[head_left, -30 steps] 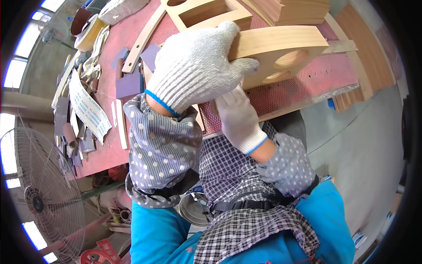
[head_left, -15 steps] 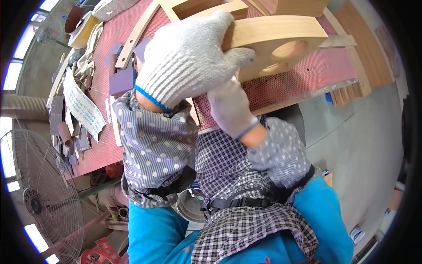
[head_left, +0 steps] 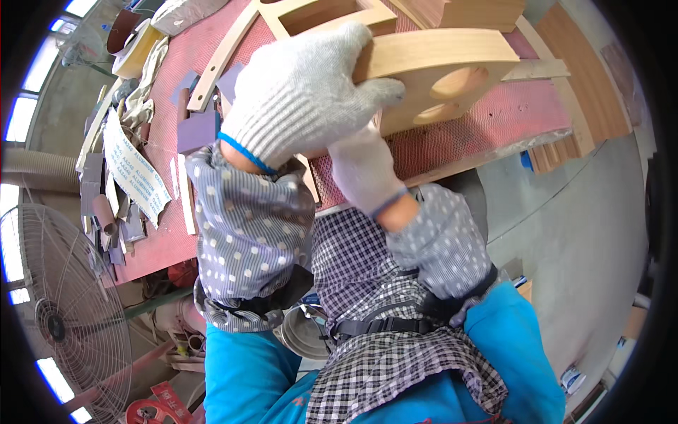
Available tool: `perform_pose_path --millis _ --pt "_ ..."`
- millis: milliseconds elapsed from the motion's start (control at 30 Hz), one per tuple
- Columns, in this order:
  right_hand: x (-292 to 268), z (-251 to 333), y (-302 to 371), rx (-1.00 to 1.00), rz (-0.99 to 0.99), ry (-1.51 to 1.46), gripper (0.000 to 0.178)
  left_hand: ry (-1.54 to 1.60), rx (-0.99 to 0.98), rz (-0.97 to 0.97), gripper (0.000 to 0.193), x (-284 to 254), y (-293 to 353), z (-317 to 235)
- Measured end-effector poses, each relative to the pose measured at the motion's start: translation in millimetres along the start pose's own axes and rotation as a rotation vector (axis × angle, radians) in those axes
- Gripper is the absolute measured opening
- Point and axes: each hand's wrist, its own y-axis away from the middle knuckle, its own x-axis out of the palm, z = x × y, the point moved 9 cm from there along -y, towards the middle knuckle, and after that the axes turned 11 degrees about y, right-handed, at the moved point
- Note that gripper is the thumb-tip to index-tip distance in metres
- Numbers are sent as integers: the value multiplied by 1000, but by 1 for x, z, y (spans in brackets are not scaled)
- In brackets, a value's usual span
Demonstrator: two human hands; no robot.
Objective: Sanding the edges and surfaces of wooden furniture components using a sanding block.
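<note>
My left hand (head_left: pixel 304 95), in a white knit glove with a blue cuff edge, is closed on the left end of a thick, curved wooden block (head_left: pixel 438 56). Its thumb lies along the near face and its fingers go over the top. Two round openings pierce that face toward the right. Just below, my right hand (head_left: pixel 364 169), gloved too, reaches up against the underside of the left hand near the block's lower left corner. Its fingers are hidden behind the left hand, so what they hold does not show.
The red mesh-topped table (head_left: pixel 522 106) bears a wooden frame (head_left: pixel 282 21), a drilled strip (head_left: pixel 219 60) and purple-grey abrasive pieces (head_left: pixel 196 132). Scraps and a printed sheet (head_left: pixel 132 166) pile up at left. A large fan (head_left: pixel 53 321) stands lower left; curved boards (head_left: pixel 579 63) lie at right.
The block and both hands have shifted slightly left, the right hand and forearm a little more. My left hand keeps its grip on the block.
</note>
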Motion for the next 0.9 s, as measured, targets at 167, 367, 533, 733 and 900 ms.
perform_pose_path --millis 167,367,533,733,900 --pt "-27 6 51 -51 -1036 113 24 -62 10 -32 63 -6 0 -4" --pt "3 -1 -6 78 -111 63 25 4 -9 6 61 0 -2 2" --pt "-16 2 36 -21 -905 199 16 -61 13 -45 65 -4 -3 -4" --pt "0 2 -5 10 -228 85 19 -27 -38 2 67 -5 2 2" --pt "-21 1 47 -117 -943 202 31 -50 -14 -32 61 -6 -2 -2"
